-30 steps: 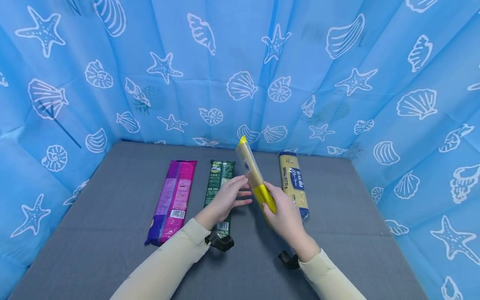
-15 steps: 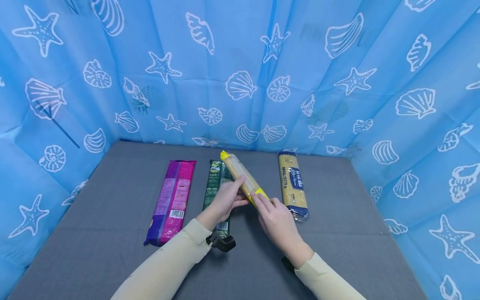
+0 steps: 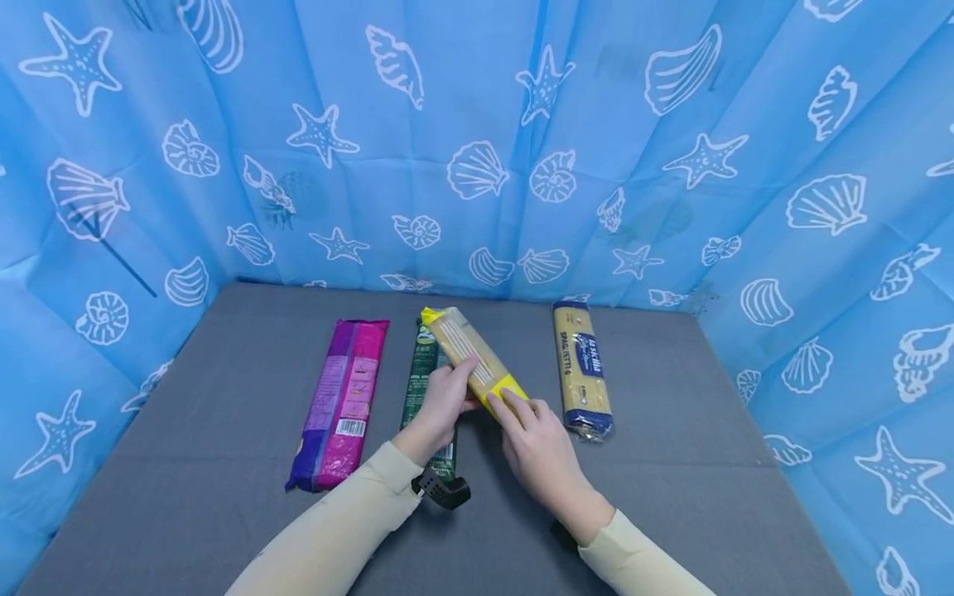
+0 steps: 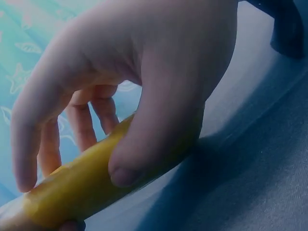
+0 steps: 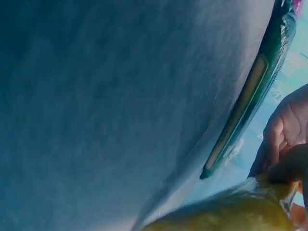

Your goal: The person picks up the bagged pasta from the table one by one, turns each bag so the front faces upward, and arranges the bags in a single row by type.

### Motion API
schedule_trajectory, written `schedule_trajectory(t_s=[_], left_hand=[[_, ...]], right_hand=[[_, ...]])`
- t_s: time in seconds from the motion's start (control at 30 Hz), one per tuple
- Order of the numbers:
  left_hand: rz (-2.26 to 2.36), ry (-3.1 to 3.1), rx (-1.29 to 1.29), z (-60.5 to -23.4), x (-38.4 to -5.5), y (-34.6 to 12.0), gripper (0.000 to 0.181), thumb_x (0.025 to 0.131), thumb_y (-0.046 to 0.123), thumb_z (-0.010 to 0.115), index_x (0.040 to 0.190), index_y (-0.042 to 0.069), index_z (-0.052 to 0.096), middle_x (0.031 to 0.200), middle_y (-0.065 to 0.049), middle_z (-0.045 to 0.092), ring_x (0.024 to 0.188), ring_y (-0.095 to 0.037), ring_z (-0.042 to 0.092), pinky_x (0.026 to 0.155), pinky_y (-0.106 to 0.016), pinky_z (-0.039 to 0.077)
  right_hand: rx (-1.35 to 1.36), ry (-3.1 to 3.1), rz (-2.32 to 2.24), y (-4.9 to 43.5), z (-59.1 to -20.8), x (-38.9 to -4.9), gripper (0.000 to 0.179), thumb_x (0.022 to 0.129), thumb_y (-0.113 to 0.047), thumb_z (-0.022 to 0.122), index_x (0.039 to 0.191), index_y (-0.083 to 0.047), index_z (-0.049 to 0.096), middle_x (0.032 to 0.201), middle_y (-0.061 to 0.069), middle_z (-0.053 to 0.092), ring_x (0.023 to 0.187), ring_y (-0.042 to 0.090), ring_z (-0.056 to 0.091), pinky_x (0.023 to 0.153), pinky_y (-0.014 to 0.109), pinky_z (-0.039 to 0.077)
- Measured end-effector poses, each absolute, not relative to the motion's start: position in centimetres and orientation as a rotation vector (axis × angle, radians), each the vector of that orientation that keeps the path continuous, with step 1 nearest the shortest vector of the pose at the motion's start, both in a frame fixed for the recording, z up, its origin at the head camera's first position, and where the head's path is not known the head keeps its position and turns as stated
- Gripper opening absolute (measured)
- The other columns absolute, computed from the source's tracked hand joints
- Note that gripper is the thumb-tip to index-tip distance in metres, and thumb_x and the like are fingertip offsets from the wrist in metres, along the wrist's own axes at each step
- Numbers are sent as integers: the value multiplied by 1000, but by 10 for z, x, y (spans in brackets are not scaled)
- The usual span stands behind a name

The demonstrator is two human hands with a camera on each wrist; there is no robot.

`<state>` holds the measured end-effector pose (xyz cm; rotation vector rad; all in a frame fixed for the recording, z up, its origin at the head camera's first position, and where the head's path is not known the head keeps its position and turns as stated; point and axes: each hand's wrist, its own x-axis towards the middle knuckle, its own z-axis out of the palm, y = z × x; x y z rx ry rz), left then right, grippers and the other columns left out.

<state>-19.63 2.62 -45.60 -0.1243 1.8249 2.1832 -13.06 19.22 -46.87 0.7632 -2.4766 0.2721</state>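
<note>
1. Grey cloth desk [image 3: 693, 497]: its matte weave probably stops slick wrappers sliding.
2. Glossy pink-purple pack [image 3: 343, 397]: flat, left of the green pack [image 3: 420, 381]; film-wrapped spaghetti pack [image 3: 585, 364] well to its right.
3. Yellow-ended pack [image 3: 465, 335]: slanting, far end above the green pack.
4. Left hand [image 3: 440, 401], right hand [image 3: 544, 455]: each grip holds the yellow-ended pack, likely steadying its length.

left sleeve [image 3: 328, 528] and right sleeve [image 3: 639, 561]: both long, pale cream, lightly creased, cuffs ending at the wrist. left hand [image 3: 438, 407] and right hand [image 3: 542, 454] bare. black strap [image 3: 450, 494] at left wrist, curved, small punched holes. black piece [image 3: 564, 536] at right wrist, mostly hidden, detail unreadable.
</note>
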Motion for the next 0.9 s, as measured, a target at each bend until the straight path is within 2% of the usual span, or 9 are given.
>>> schedule_trajectory(t_s=[0.1, 0.23, 0.43, 0.63, 0.73, 0.9], left_hand=[[2181, 1842, -116, -456, -197, 22, 59, 100, 48, 46, 137, 2, 46, 122, -12, 61, 103, -21, 63, 86, -39, 53], [2152, 1874, -111, -455, -199, 17, 57, 101, 49, 43, 136, 4, 48, 121, -10, 62, 102, -21, 62, 84, -36, 53], [2146, 1870, -62, -454, -199, 12, 56, 102, 50, 38, 139, 8, 42, 120, -10, 60, 104, -22, 61, 91, -40, 49], [2117, 1937, 0, -453, -198, 6, 53, 102, 49, 37, 140, 11, 38, 120, -11, 57, 110, -25, 57, 99, -46, 42], [2097, 1961, 40, -453, -198, 5, 49, 102, 49, 37, 137, 14, 42, 118, -9, 59, 108, -23, 59, 97, -45, 44], [2060, 1986, 81, -455, -196, 4, 48, 103, 47, 37, 140, 17, 43, 112, -6, 64, 102, -21, 63, 93, -44, 48]], right_hand=[[754, -2557, 406, 193, -465, -128, 62, 79, -12, 77, 137, -12, 54, 131, 8, 56, 101, 25, 56, 82, 40, 53], [655, -2693, 676, 197, -456, -127, 55, 86, -19, 72, 138, -14, 52, 131, 1, 55, 110, 18, 52, 92, 38, 49], [413, -2731, 1269, 205, -448, -129, 41, 94, -19, 65, 134, -12, 53, 126, 1, 56, 105, 18, 58, 87, 38, 52], [86, -2683, 2034, 202, -446, -129, 53, 96, -27, 63, 143, -15, 41, 129, 12, 55, 102, 26, 62, 82, 39, 54], [-40, -2619, 2344, 201, -447, -128, 59, 97, -27, 60, 147, -15, 32, 127, 15, 57, 99, 26, 63, 79, 37, 54], [-64, -2517, 2583, 199, -451, -125, 62, 99, -23, 56, 149, -14, 21, 127, 18, 55, 100, 27, 62, 82, 39, 54]])
